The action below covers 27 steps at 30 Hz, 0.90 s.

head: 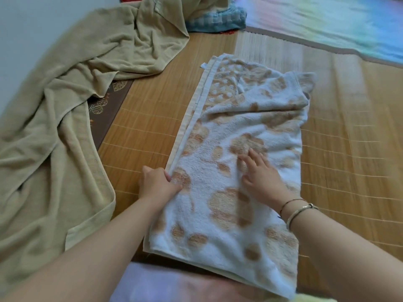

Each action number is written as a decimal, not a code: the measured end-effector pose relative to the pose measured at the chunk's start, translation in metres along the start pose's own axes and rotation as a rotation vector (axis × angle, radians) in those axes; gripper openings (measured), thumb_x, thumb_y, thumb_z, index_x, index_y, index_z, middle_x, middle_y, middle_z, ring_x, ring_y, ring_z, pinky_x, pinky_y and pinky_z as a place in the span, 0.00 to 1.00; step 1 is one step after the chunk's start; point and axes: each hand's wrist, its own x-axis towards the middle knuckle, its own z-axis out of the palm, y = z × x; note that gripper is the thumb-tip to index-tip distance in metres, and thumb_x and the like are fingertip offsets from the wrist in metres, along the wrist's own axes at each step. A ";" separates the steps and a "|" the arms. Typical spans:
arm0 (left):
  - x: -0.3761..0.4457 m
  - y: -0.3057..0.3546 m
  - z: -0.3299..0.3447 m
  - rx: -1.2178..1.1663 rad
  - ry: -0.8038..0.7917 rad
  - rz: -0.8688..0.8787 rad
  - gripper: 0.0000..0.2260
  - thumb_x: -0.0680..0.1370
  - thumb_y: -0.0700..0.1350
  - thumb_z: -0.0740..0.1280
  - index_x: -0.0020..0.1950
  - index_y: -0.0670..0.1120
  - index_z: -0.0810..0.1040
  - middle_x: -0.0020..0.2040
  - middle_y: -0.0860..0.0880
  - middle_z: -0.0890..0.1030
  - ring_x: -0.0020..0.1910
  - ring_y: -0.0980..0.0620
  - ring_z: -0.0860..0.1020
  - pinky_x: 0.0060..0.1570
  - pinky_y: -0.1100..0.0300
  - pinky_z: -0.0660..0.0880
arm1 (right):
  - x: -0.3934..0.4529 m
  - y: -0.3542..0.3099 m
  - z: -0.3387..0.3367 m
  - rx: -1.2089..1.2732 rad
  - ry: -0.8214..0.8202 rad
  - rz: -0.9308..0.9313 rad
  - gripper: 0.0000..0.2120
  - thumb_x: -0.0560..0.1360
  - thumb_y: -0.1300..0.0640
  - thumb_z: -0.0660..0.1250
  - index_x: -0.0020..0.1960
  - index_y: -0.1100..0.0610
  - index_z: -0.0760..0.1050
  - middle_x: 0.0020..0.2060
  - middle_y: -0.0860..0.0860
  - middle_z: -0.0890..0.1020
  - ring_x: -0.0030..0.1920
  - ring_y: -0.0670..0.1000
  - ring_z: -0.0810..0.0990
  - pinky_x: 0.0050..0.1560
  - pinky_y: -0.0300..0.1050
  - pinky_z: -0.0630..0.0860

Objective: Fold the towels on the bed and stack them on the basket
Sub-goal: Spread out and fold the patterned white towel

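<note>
On a bamboo mat (340,149), the left hand (156,184) pinches the layered hem of a white-and-orange patterned towel (229,192) folded lengthwise, while the right hand (259,175) lies flat, fingers spread, smoothing its middle. The terry looks soft, light and floppy, so the hems and corners seem the surest hold. Beyond, a crumpled beige towel (65,110) awaits; no basket is visible.

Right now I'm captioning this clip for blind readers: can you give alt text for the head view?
A person's left hand grips the left edge of a half-folded white and orange patterned towel on a bamboo mat, while the right hand lies flat on it. A crumpled beige towel lies to the left.
</note>
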 end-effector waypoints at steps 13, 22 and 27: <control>0.044 0.024 -0.053 0.137 -0.070 0.154 0.10 0.76 0.43 0.67 0.39 0.45 0.68 0.40 0.47 0.73 0.37 0.51 0.69 0.31 0.59 0.64 | -0.007 -0.017 -0.019 -0.125 -0.151 0.031 0.25 0.77 0.47 0.56 0.73 0.48 0.57 0.68 0.56 0.64 0.63 0.62 0.67 0.58 0.53 0.72; 0.083 0.066 -0.121 0.573 0.186 0.430 0.06 0.76 0.37 0.61 0.50 0.47 0.68 0.53 0.43 0.75 0.54 0.41 0.75 0.47 0.53 0.66 | -0.027 -0.135 0.002 0.128 -0.355 0.029 0.26 0.75 0.48 0.57 0.70 0.56 0.59 0.63 0.59 0.65 0.52 0.61 0.74 0.47 0.49 0.72; 0.080 0.038 -0.100 0.822 0.275 0.395 0.23 0.73 0.35 0.65 0.66 0.46 0.66 0.68 0.43 0.67 0.66 0.40 0.67 0.65 0.47 0.64 | -0.030 -0.149 0.011 0.193 -0.169 -0.011 0.25 0.77 0.55 0.56 0.73 0.51 0.53 0.56 0.53 0.69 0.44 0.55 0.74 0.32 0.45 0.72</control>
